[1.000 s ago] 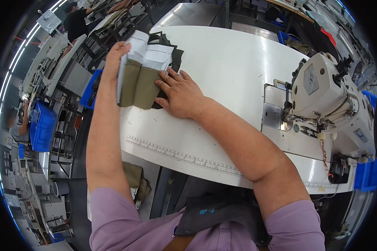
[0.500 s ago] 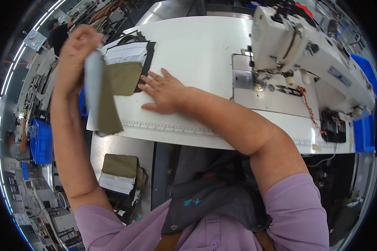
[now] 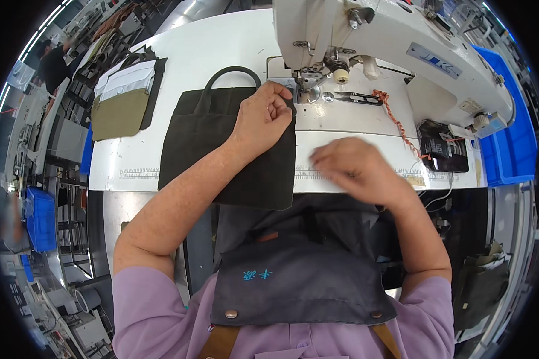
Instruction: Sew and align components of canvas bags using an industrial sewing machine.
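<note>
A dark olive fabric panel with a looped handle [image 3: 203, 149] lies flat left of the sewing machine's needle area [image 3: 307, 87], overhanging the table's front edge. My left hand [image 3: 263, 116] has curled fingers pinching its upper right edge, just below the presser foot. My right hand [image 3: 353, 170], motion-blurred, is right of the panel over the table's front, thumb and bent fingers apart, holding nothing visible. At the back left sits a stack of fabric pieces [image 3: 120, 110], olive and white on top, dark beneath.
Black thread snips [image 3: 356, 97] lie on the machine bed with a coiled orange cord beside them. A black box [image 3: 437, 146] sits at the right. Blue bins stand at right [image 3: 503, 149] and left [image 3: 41, 221]. Another person [image 3: 54, 69] works at the upper left.
The olive-and-white piece has left my left hand; the stack remains at left. A dark handled panel now lies by the needle under my left hand. My right hand moved rightward; the view swung right.
</note>
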Motion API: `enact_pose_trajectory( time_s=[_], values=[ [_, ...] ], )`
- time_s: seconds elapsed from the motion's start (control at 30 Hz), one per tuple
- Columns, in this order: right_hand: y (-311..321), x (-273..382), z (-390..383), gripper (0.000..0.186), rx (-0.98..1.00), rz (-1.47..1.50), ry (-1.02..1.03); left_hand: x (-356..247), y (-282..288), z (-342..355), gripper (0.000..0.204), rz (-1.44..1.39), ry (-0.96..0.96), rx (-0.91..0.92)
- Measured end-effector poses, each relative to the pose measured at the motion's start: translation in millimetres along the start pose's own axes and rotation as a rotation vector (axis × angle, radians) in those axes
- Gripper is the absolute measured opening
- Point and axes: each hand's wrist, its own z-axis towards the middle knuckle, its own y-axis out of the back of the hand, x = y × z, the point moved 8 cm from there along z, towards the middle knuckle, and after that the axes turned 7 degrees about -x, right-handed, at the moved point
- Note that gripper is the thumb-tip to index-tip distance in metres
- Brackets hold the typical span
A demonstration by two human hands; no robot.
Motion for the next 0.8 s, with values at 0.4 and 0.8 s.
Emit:
enact_pose_trajectory(
  time_s=[0.4,0.8],
  values=[
    [55.3,-76.8,18.1,0.024,-0.391,-0.69,-0.044,-26.3,-1.4,-6.3,0.018,0.638,-0.356,0.028],
    [63.1,-81.5,9.1,0.026,-0.362,-0.867,-0.039,-22.4,-4.5,-8.2,0.014,0.582,-0.277,0.089]
  ],
)
